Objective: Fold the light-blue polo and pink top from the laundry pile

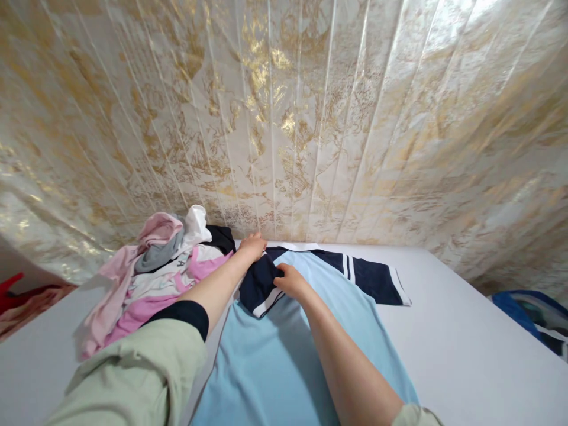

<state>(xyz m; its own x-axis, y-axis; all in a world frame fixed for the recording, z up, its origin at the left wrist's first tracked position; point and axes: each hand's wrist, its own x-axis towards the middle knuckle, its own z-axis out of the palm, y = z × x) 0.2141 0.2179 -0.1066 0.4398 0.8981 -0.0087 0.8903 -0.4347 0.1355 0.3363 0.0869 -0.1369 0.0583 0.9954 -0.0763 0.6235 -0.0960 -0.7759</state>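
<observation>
Centrally laid shirt [270, 367]: light blue body, navy sleeves; spread on the white surface [465, 349], collar end away from the wearer, lower end running out of view at the bottom edge.
Outstretched sleeve [375, 279]: on the right side, lying flat, two white stripes and a white end band.
Turned-in sleeve [258, 279]: on the left side, lying bunched over the light blue body; white band toward the wearer.
Right hand [290, 281]: nearly closed, thumb and fingers pinching the navy cloth of the turned-in sleeve.
Left hand [254, 245]: at the far left shoulder of the shirt, fingers bent down; fingertips partly hidden, so cannot tell whether cloth is gripped.
Clothes heap [151, 284]: left of the shirt, near it; pink, grey, white and black pieces, loosely piled.
Backdrop [288, 118]: pale, creased, gold-patterned sheeting behind the surface's far edge.
Right margin: blue-edged item [517, 303], partly out of view, identity unclear.
Left margin: red item [11, 285], cut off by the frame.
</observation>
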